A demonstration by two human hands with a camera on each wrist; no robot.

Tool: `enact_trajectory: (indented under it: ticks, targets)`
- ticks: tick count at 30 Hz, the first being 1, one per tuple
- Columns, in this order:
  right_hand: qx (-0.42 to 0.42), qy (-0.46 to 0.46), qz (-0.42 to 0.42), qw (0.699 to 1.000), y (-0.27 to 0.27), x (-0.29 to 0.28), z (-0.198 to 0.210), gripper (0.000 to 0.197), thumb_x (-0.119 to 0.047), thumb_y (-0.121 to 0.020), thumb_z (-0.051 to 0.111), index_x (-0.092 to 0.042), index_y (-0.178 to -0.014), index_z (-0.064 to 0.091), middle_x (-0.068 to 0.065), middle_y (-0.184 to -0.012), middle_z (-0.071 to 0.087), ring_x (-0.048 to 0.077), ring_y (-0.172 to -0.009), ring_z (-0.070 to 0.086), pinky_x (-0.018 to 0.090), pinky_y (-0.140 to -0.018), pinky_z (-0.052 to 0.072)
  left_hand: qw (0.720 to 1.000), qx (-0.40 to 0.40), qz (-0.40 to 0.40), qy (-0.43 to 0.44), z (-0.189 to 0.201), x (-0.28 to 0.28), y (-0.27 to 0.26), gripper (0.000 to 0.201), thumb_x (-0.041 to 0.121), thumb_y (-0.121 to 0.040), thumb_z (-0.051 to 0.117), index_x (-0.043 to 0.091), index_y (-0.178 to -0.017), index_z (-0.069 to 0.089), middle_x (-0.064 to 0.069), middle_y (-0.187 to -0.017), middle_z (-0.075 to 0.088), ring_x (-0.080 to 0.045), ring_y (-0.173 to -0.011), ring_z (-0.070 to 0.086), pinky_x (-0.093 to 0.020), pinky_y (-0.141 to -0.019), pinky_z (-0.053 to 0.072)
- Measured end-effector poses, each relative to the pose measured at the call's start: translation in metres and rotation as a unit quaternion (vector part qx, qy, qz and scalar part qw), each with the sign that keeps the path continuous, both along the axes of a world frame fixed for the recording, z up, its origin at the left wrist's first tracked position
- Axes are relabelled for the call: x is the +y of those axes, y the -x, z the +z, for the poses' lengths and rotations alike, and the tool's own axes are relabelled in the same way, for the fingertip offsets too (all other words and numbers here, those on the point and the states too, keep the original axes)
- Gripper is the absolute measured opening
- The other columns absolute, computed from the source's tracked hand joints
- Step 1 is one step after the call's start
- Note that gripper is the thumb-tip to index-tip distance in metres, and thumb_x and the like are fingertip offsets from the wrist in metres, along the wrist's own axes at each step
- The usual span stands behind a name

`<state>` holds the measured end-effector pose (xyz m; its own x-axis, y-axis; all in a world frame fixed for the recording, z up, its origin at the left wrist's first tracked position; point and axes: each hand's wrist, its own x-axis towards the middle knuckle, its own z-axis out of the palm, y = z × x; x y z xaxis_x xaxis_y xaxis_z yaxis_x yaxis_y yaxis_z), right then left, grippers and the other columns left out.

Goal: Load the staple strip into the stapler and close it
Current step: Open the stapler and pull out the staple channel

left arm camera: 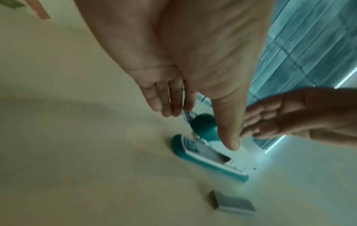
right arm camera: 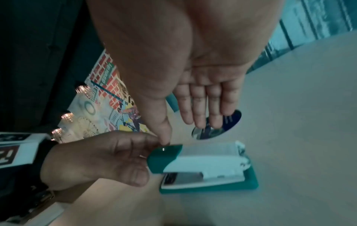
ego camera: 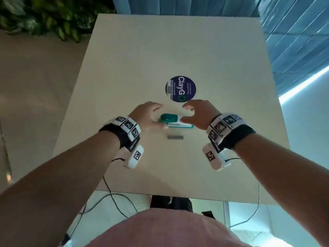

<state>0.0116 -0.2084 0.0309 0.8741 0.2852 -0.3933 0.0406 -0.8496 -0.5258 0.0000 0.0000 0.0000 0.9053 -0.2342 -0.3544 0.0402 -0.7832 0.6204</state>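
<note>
A teal and white stapler [ego camera: 175,122] lies on the beige table [ego camera: 178,50], its teal-capped top [right arm camera: 164,159] over the teal base [right arm camera: 208,189]. A grey staple strip [ego camera: 175,137] lies loose just in front of it, also visible as the staple strip [left arm camera: 231,203] in the left wrist view. My left hand [ego camera: 160,115] sits at the stapler's teal end, thumb and fingers spread either side of the cap; contact is unclear. My right hand [ego camera: 185,113] hovers over the other end, fingers straight, holding nothing. Its thumb tip reaches the teal cap.
A round dark-blue sticker [ego camera: 180,88] is on the table just beyond the hands. Bare tabletop lies around the stapler. Cables hang off the near table edge [ego camera: 160,193]. Plants stand at the far left, blue blinds at the right.
</note>
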Motion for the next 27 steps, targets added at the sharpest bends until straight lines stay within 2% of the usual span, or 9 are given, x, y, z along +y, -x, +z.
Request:
enact_trajectory:
  ticks: [2,5,6,8,10,13,17,22,27]
  targets:
    - [0.009,-0.007,0.01,1.0,-0.006,0.014,-0.01,0.055,-0.03,-0.076,0.071,-0.015,-0.126,0.053,0.002,-0.131,0.058,0.017,-0.116,0.056,0.032,-0.103,0.043,0.999,0.0,-0.03,-0.034,-0.009,-0.008,-0.005,0.082,0.044,-0.056,0.082,0.016,-0.125,0.049,-0.009,-0.123,0.056,-0.023,-0.113,0.053,-0.036,-0.1,0.041]
    - [0.017,0.009,0.045,0.999,-0.009,0.032,-0.025,0.05,-0.029,-0.074,0.072,-0.016,-0.12,0.056,0.003,-0.123,0.062,0.02,-0.109,0.058,0.032,-0.095,0.047,0.996,-0.013,-0.056,-0.064,-0.017,-0.017,-0.004,0.04,0.044,-0.051,0.08,0.028,-0.082,0.061,-0.004,-0.088,0.056,-0.022,-0.081,0.054,-0.036,-0.076,0.049]
    - [0.017,0.02,0.056,0.998,-0.009,0.036,-0.029,0.045,-0.028,-0.074,0.071,-0.016,-0.115,0.059,0.004,-0.117,0.064,0.021,-0.106,0.059,0.031,-0.091,0.047,0.997,-0.013,-0.052,-0.059,-0.018,-0.018,-0.004,0.033,0.039,-0.053,0.08,0.023,-0.076,0.062,-0.007,-0.084,0.057,-0.024,-0.075,0.054,-0.036,-0.07,0.049]
    - [0.005,0.038,0.077,0.996,-0.011,0.042,-0.036,0.033,-0.026,-0.075,0.069,-0.016,-0.106,0.063,0.004,-0.104,0.066,0.023,-0.096,0.062,0.029,-0.079,0.045,0.998,-0.025,-0.039,-0.046,-0.02,-0.017,-0.004,0.032,0.029,-0.059,0.079,0.012,-0.081,0.063,-0.012,-0.09,0.059,-0.028,-0.074,0.056,-0.033,-0.065,0.044]
    - [-0.003,0.049,0.082,0.995,-0.013,0.047,-0.041,0.028,-0.025,-0.076,0.066,-0.015,-0.102,0.063,0.002,-0.095,0.064,0.021,-0.089,0.06,0.027,-0.075,0.041,0.998,-0.028,-0.034,-0.049,-0.024,-0.016,-0.007,0.033,0.027,-0.062,0.077,0.01,-0.085,0.061,-0.012,-0.094,0.058,-0.028,-0.076,0.056,-0.03,-0.066,0.038]
    - [-0.014,0.057,0.1,0.993,-0.014,0.049,-0.043,0.028,-0.025,-0.078,0.065,-0.015,-0.104,0.062,0.003,-0.095,0.059,0.019,-0.085,0.054,0.027,-0.076,0.039,0.997,-0.015,-0.049,-0.053,-0.027,-0.014,-0.012,0.031,0.025,-0.063,0.075,0.007,-0.085,0.062,-0.012,-0.09,0.059,-0.029,-0.074,0.055,-0.032,-0.067,0.041]
    - [-0.016,0.047,0.105,0.993,-0.013,0.045,-0.038,0.026,-0.025,-0.08,0.061,-0.016,-0.104,0.063,0.005,-0.098,0.06,0.024,-0.092,0.059,0.029,-0.076,0.042,0.998,-0.031,-0.033,-0.032,-0.036,-0.008,-0.012,0.036,0.033,-0.062,0.078,0.013,-0.085,0.059,0.0,-0.082,0.055,-0.021,-0.07,0.054,-0.026,-0.063,0.036]
    - [-0.047,-0.075,0.037,0.995,0.001,0.017,-0.01,0.029,-0.018,-0.074,0.068,-0.016,-0.102,0.062,0.004,-0.103,0.064,0.02,-0.092,0.059,0.032,-0.085,0.05,0.998,-0.049,-0.041,0.009,-0.039,-0.007,-0.011,0.033,0.021,-0.061,0.082,0.007,-0.085,0.065,-0.008,-0.084,0.058,-0.02,-0.069,0.052,-0.019,-0.062,0.038]
    - [-0.067,-0.12,-0.047,0.989,0.011,-0.035,0.011,0.027,-0.009,-0.064,0.074,-0.018,-0.084,0.058,-0.003,-0.088,0.068,0.018,-0.086,0.064,0.032,-0.088,0.054,0.998,-0.055,-0.036,0.025,-0.041,-0.008,-0.01,0.04,0.019,-0.061,0.083,0.01,-0.096,0.068,-0.009,-0.094,0.062,-0.018,-0.079,0.057,-0.021,-0.073,0.04]
